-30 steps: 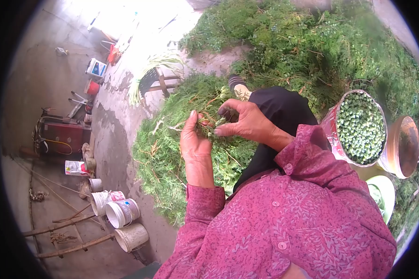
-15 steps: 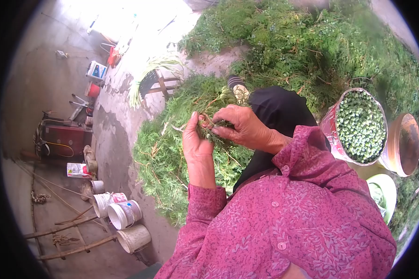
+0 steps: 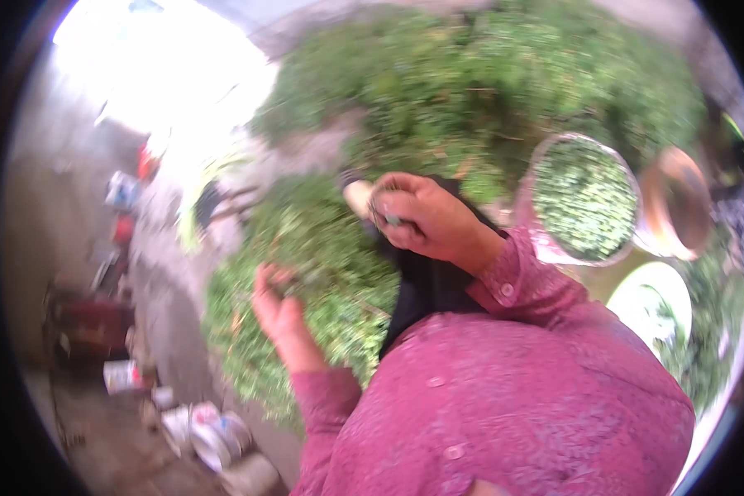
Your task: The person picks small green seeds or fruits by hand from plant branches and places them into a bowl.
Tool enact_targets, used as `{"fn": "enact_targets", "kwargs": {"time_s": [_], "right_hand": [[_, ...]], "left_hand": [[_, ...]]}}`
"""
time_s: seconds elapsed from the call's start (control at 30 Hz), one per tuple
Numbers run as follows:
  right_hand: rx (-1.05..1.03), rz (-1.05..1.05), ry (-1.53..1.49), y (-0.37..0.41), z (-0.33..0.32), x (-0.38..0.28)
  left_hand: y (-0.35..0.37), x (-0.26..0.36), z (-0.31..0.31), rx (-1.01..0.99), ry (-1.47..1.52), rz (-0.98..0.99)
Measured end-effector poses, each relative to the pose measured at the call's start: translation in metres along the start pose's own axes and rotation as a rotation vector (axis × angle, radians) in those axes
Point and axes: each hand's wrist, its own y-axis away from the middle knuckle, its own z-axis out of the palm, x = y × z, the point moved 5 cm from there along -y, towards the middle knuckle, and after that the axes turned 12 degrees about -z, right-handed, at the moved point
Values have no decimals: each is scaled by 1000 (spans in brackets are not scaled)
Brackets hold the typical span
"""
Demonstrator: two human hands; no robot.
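My left hand [image 3: 279, 306] is over the near pile of green sprigs [image 3: 339, 240], fingers loosely spread; a small blurred bit may lie near its fingertips. My right hand [image 3: 426, 217] is raised above my dark trouser leg, its fingers curled round something small that I cannot make out. To the right of it stands a pinkish bucket full of small green berries [image 3: 585, 200]. The frame is smeared by motion.
A large heap of green branches [image 3: 488, 83] spreads across the top. A brown bucket [image 3: 676, 204] and a pale green basin [image 3: 649, 302] stand at the right. White buckets [image 3: 215, 438] lie at lower left, and a small stool [image 3: 231, 202] is at upper left.
My hands have parted: the left has gone down and left, the right has lifted away from the near pile. The sprig between them is no longer seen there. The view has shifted.
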Motion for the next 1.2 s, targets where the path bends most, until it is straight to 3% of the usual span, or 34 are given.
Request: {"fn": "enact_targets", "kwargs": {"time_s": [0.07, 0.1, 0.13, 0.17, 0.2, 0.3, 0.33, 0.4, 0.47, 0.5, 0.57, 0.63, 0.7, 0.73, 0.8, 0.83, 0.87, 0.93, 0.97, 1.0, 1.03, 1.1, 1.2], "right_hand": [[87, -193, -10, 10, -37, -49], [224, -275, 52, 25, -57, -76], [350, -352, 107, 43, -74, -103], [305, -438, 124, 61, -105, -123], [424, -505, 201, 85, -131, -144], [815, -627, 410, 172, -202, -193], [1029, -612, 494, 200, -213, -205], [1228, -630, 626, 245, -238, -224], [1360, -507, 829, 279, -261, -233], [1363, -507, 834, 285, -266, -234], [1413, -245, 970, 296, -281, -229], [1416, -189, 993, 293, -270, -229], [1414, -86, 1035, 285, -257, -230], [1409, -31, 1056, 280, -251, -229], [1346, 152, 1215, 273, -252, -232], [1097, 111, 1456, 278, -272, -241], [1214, 116, 1327, 266, -258, -241], [1212, -8, 1241, 255, -249, -249], [1150, -175, 1117, 250, -256, -249], [1014, -203, 1126, 234, -245, -250], [986, -301, 910, 214, -225, -244], [840, -294, 909, 178, -214, -234], [624, -302, 924, 108, -133, -193]], "left_hand": [[8, 5, -6, 103, -105, 180], [-9, 5, -12, -42, 64, 104], [-2, 3, -4, -32, 27, 88], [-15, 3, -7, -202, 55, 41], [-7, -1, 4, -167, -107, 134], [-37, -14, -19, -239, -40, 99], [-32, -17, -13, -211, -110, 110], [-20, -22, 4, -189, -179, 112], [-4, -30, 24, -266, -65, 4], [4, -29, 28, -250, -198, 165], [-2, -27, 18, -299, -202, 162], [3, -25, 21, -345, -204, 164], [4, -31, 22, -209, -2, -123], [3, -31, 20, -201, 4, -118], [6, -28, 20, -380, -99, -117], [24, -27, 29, -292, -142, -137], [1, -28, 9, -171, -70, -128], [17, -27, 17, -126, -62, -26], [12, -28, 15, -219, -51, -49], [20, -26, 20, -210, -88, -42], [24, -25, 22, -175, -37, -64], [28, -21, 24, -181, 14, -61], [32, -15, 20, -242, 85, -105]]}}
